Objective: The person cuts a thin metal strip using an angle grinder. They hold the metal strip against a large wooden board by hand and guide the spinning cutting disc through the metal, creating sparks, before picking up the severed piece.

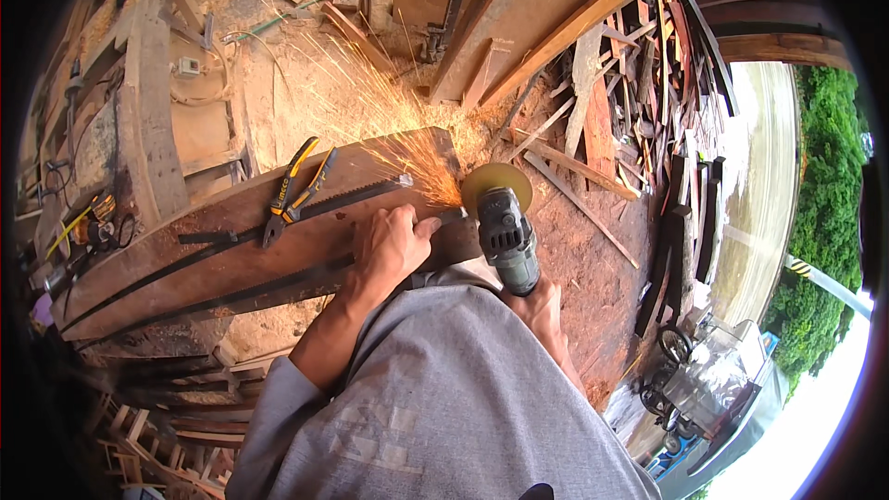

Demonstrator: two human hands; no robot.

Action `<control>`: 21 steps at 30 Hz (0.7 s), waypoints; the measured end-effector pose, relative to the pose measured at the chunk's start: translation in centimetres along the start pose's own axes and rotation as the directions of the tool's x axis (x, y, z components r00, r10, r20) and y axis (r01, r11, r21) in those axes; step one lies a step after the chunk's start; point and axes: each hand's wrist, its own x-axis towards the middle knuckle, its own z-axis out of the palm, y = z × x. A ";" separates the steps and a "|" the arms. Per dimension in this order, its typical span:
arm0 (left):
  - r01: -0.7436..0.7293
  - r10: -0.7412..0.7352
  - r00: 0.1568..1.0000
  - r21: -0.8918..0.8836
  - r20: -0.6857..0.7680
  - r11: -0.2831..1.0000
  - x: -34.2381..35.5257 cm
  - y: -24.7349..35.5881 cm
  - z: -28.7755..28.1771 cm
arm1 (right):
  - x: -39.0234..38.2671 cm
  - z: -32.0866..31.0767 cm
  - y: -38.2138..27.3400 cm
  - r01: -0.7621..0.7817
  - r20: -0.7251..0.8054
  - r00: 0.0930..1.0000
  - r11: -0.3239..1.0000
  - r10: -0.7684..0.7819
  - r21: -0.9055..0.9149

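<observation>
My right hand (pixel 537 310) grips the body of an angle grinder (pixel 511 245), whose yellowish round disc (pixel 500 187) faces away from me. Orange sparks fan out from beside the disc toward the far left. Close to the disc's left, my left hand (pixel 394 243) is closed on a long dark band saw blade (pixel 278 289), pressing it against a brown wooden board (pixel 222 268); the part under the fingers is hidden. Another stretch of dark blade crosses the board farther from me. Pliers with yellow and black handles (pixel 294 187) lie across that stretch.
Scrap wood (pixel 611 120) is heaped at the far right. Sawdust (pixel 287 56) covers the ground beyond the board. A wooden frame (pixel 146 111) stands left, with a corded tool (pixel 93 222) near it. A wheeled vehicle (pixel 694 361) stands at right.
</observation>
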 end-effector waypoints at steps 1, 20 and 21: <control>-0.007 0.007 0.999 -0.011 -0.035 1.000 0.0 0.0 0.1 | -0.1 0.4 0.7 0.019 -0.016 1.000 1.000 -0.018 0.018; 0.001 -0.003 0.998 0.033 0.063 0.999 0.2 0.3 -0.5 | 0.2 -0.8 -1.7 -0.059 0.035 0.997 0.996 0.062 -0.063; 0.012 -0.013 0.998 0.020 0.065 1.000 0.2 0.2 -0.5 | 0.1 -0.9 -2.2 -0.095 0.020 0.995 0.995 0.095 -0.032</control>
